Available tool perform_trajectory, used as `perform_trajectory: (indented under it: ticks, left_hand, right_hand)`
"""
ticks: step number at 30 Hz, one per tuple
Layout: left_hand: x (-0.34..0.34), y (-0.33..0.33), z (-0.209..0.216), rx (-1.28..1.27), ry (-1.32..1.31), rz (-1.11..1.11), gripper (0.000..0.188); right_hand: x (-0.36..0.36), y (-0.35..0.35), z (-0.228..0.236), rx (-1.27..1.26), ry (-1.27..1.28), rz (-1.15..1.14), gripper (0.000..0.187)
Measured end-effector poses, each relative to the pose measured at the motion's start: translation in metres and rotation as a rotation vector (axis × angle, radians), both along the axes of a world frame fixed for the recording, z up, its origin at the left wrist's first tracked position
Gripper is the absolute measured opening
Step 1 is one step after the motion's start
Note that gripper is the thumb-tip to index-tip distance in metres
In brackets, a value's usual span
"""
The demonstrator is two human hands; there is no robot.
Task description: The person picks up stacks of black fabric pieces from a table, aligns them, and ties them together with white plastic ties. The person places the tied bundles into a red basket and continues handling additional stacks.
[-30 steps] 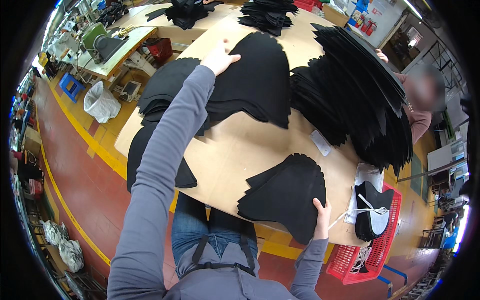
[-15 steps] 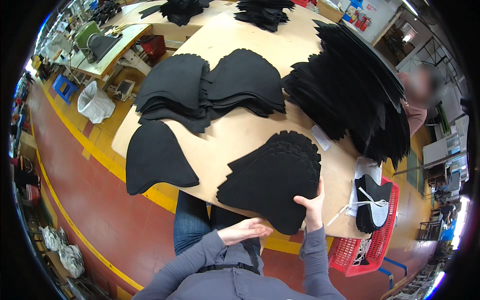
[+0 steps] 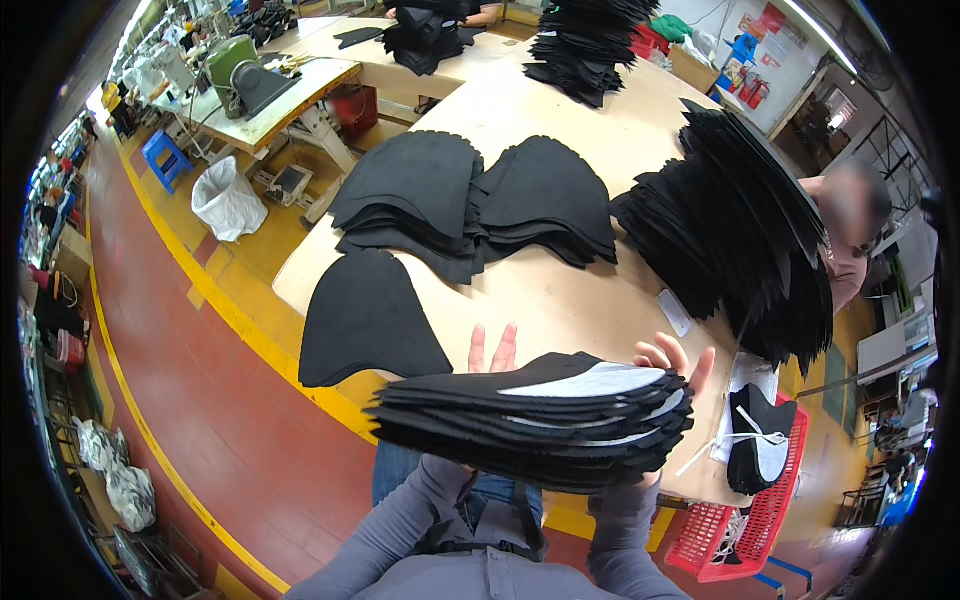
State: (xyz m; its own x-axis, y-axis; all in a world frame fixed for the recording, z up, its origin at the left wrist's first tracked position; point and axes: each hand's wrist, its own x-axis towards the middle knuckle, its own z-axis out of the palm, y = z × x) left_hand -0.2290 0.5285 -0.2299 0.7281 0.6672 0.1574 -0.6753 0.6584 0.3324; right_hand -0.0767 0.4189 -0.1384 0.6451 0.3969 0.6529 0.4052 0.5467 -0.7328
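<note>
Stack of black bell-shaped fabric pieces (image 3: 530, 430), just lifted from near edge of tan tabletop (image 3: 590, 310), is grasped whole by left hand (image 3: 504, 350) and right hand (image 3: 674, 354).

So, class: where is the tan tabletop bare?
Bare tabletop lies between two black fan-shaped stacks and the held black-and-white bundle, also between those stacks and the far black pile. Crowded: right side, under the tall jagged black pile.

Workshop, bench machine (image 3: 234, 78) (green), yellow floor lines (image 3: 345, 408)
</note>
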Motion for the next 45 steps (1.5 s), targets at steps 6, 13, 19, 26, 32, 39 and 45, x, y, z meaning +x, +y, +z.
perform_trajectory:
  ticks: [6,13,19,26,32,39,45]
  left_hand:
    - [-0.015,0.009,0.040,0.596,0.508,0.132,0.072]
    - [0.012,0.027,0.060,0.952,0.801,0.183,0.060]
    - [0.011,0.023,0.053,0.902,0.748,0.124,0.054]
    - [0.013,0.012,0.057,1.046,0.690,0.186,0.117]
    - [0.013,0.012,0.053,0.991,0.643,0.124,0.131]
    - [0.006,0.013,0.058,1.185,0.536,0.136,0.136]
    - [0.001,0.019,0.052,0.930,0.477,0.057,0.138]
  right_hand:
    - [0.012,-0.002,-0.019,0.034,0.333,0.310,0.090]
    - [0.004,-0.015,-0.144,0.091,1.222,0.379,0.056]
    - [0.027,-0.027,-0.103,-0.170,0.539,-0.185,0.064]
    - [0.019,-0.047,-0.051,-0.828,-0.198,-0.058,0.074]
    - [-0.004,-0.035,-0.048,-0.583,-0.261,-0.389,0.100]
    - [-0.033,-0.026,0.011,-0.771,-0.578,-0.234,0.126]
    - [-0.048,0.009,0.032,-0.759,-0.604,-0.065,0.128]
